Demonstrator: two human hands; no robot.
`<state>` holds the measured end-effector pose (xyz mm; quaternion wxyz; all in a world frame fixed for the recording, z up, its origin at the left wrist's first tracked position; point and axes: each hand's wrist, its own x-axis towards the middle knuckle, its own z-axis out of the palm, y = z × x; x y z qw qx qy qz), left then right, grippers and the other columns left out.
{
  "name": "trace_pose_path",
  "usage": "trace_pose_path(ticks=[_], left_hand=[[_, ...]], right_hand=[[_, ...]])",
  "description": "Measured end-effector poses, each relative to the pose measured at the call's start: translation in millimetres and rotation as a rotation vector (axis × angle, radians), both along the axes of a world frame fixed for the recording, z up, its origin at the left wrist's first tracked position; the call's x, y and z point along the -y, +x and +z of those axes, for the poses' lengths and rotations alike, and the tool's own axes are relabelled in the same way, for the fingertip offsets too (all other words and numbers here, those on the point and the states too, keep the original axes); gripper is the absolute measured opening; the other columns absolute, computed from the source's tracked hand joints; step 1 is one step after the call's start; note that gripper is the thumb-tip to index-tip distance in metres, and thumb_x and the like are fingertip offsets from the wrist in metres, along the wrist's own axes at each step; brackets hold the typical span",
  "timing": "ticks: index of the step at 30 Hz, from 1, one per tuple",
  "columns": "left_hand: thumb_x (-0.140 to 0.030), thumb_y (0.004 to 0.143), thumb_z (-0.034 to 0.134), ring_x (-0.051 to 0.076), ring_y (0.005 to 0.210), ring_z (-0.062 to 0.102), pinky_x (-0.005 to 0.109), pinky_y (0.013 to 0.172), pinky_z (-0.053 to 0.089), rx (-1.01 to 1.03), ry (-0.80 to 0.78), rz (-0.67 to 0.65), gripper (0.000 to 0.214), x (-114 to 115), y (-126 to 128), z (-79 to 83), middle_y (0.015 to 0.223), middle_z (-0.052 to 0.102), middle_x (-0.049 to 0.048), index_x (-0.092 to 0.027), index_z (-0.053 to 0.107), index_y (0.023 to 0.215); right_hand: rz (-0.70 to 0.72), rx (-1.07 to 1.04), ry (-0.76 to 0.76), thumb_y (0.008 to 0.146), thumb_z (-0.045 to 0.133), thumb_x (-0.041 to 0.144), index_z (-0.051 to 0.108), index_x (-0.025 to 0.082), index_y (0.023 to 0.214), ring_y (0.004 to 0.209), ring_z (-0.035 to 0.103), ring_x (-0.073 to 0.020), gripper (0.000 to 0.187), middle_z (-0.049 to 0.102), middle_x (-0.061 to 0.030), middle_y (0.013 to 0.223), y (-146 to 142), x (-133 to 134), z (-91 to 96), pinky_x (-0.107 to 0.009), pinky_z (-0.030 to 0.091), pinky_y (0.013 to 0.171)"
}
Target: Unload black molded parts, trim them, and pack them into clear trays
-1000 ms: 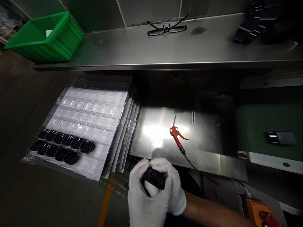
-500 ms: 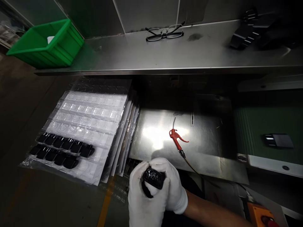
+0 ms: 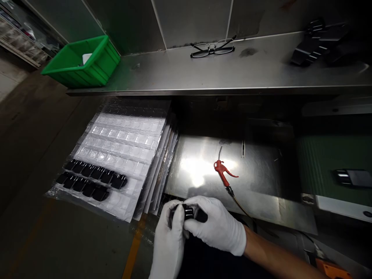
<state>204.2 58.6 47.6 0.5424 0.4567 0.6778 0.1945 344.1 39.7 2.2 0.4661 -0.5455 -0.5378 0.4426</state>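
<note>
My left hand and right hand both grip, clenched on a black part, long axis running left-right, by the near edge of the steel plate; plastic tray left, red air gun far right.

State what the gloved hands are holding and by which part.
A small black moulded part, held at its two ends by the white-gloved left hand and right hand; its middle shows between them.
</note>
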Motion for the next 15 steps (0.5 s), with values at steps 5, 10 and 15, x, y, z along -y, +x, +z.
trace_pose_path(ticks=[5,10,15], left_hand=[[-0.066,0.092,0.05,0.018,0.089,0.065,0.026,0.073,0.056,0.048,0.028,0.114,0.046,-2,6,9.4,0.103,0.068,0.0049,-0.023,0.065,0.105],[-0.074,0.091,0.043,0.007,0.043,0.035,0.017,0.039,0.029,0.214,-0.213,0.286,0.057,-4,11,14.1,0.055,0.044,-0.0051,-0.022,0.063,0.104],[-0.068,0.09,0.055,0.001,0.038,0.024,0.016,0.034,0.019,0.524,-0.357,0.386,0.052,-11,11,8.4,0.069,0.057,-0.0017,-0.018,0.062,0.104]], right_hand=[[0.149,-0.09,-0.044,0.064,0.087,0.023,0.061,0.027,0.128,0.085,0.067,-0.0185,0.07,0.071,0.0036,0.098,8,0,7.6,-0.031,0.058,0.081],[-0.137,0.576,-0.522,0.096,0.059,0.045,0.042,0.022,0.145,0.117,0.06,-0.0256,0.056,0.056,-0.0112,0.134,58,-16,-77.2,-0.04,0.054,0.1],[-0.295,0.84,-0.856,0.076,0.071,0.014,0.051,0.002,0.125,0.117,0.051,-0.0475,0.054,0.052,-0.0285,0.123,87,-33,-174.0,-0.06,0.052,0.087]])
